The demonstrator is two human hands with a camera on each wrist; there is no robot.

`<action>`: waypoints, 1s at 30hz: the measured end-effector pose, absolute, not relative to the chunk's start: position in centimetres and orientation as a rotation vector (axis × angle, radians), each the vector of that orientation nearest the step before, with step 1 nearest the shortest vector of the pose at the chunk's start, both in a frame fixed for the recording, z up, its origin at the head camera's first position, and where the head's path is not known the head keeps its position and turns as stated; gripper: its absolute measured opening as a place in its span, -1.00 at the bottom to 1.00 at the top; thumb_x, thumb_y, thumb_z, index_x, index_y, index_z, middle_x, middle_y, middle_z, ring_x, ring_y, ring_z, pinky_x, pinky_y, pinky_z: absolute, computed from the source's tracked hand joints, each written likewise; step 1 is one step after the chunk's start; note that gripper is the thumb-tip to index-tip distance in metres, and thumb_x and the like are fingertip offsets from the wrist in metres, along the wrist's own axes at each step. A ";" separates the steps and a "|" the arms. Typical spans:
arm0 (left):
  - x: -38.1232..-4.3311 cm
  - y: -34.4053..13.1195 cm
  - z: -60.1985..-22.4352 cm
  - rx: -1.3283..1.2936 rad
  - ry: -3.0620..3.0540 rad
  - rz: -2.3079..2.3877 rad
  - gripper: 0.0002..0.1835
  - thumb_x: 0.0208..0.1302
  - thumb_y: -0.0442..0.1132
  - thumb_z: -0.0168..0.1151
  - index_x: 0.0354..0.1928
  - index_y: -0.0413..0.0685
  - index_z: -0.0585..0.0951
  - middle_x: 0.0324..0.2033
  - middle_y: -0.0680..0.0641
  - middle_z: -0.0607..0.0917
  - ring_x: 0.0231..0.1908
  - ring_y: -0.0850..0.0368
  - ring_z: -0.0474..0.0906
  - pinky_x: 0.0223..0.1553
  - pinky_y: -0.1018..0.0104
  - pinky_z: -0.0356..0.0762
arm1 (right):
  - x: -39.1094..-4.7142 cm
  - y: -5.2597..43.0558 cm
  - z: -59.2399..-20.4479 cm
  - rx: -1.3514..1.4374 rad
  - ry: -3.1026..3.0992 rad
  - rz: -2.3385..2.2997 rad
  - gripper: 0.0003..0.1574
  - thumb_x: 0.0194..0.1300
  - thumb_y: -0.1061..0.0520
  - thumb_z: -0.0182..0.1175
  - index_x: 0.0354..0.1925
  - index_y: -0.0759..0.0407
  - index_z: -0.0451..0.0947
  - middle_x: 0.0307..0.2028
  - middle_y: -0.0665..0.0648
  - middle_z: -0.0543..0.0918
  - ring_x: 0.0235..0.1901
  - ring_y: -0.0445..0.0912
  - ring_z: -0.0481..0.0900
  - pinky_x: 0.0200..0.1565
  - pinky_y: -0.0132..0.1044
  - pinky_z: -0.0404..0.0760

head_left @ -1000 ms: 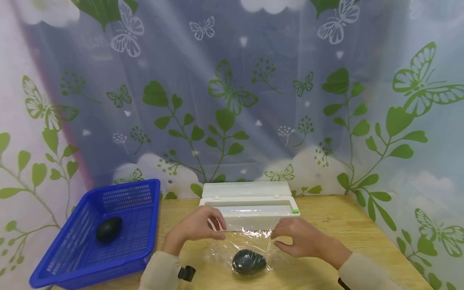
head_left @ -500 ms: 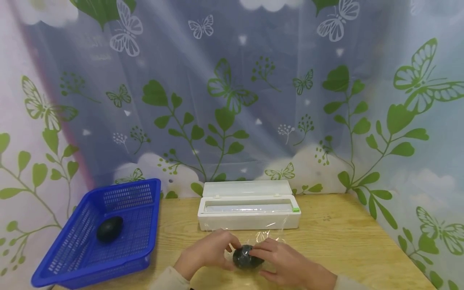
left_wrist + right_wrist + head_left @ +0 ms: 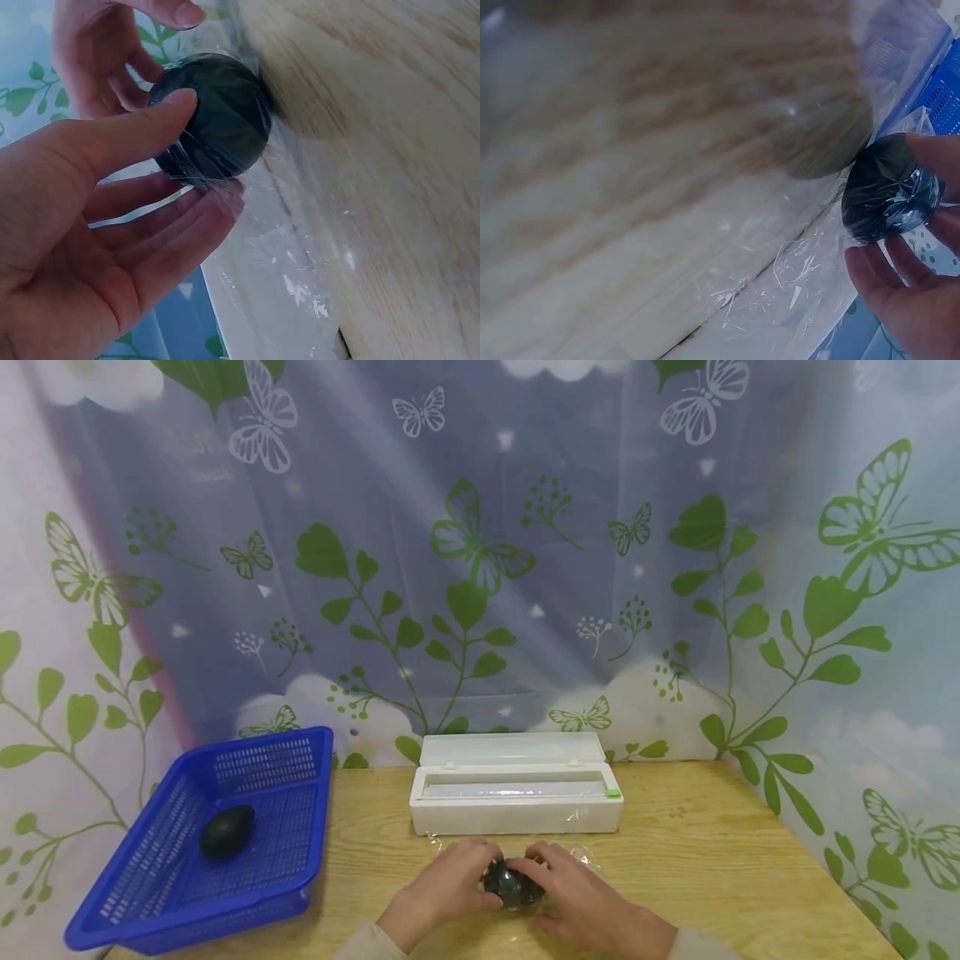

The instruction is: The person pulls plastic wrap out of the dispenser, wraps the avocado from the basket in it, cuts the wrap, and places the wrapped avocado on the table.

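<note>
A dark green avocado [image 3: 513, 887], covered in clear cling film [image 3: 289, 247], sits between both hands near the front of the table. My left hand [image 3: 450, 887] grips its left side; in the left wrist view the thumb lies on top and the fingers curl beneath, tucking film against the skin. From the other side my right hand [image 3: 588, 897] holds the avocado [image 3: 889, 191], its fingers bent round the wrapped surface in the right wrist view. Loose film spreads out beyond the fruit, toward the white box.
An open white cling film box [image 3: 517, 817] with a green slider stands behind the hands, its lid tipped back. To the left is a blue plastic basket [image 3: 318, 810] holding another avocado [image 3: 227, 832]. A printed curtain [image 3: 570, 635] hangs behind the wooden table [image 3: 720, 852].
Both hands have come down from the raised film edge by the box to the avocado. They fold the film over it and now hold it from both sides.
</note>
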State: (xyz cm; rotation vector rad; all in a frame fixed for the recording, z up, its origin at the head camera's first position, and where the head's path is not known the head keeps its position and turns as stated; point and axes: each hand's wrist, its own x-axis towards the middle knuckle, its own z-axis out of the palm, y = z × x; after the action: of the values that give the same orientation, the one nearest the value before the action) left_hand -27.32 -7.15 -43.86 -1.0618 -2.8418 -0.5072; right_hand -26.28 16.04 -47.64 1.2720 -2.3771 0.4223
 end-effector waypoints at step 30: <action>-27.7 -8.0 -41.9 -1.256 -3.105 -0.726 -0.51 0.26 -0.17 0.41 0.22 -0.12 0.62 -0.03 0.01 0.78 -0.14 0.29 0.69 -0.09 0.45 0.63 | -27.6 16.2 -44.7 1.466 -2.801 0.951 -0.65 0.49 -0.01 0.25 0.04 0.22 0.60 -0.20 0.09 0.79 -0.23 -0.37 0.67 -0.23 -0.49 0.67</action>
State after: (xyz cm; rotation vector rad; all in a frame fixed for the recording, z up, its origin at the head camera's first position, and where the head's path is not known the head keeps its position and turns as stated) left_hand -27.66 -8.03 -41.92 -1.2557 -3.1053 -0.7260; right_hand -27.57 16.15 -44.66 1.4657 -2.8007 0.9508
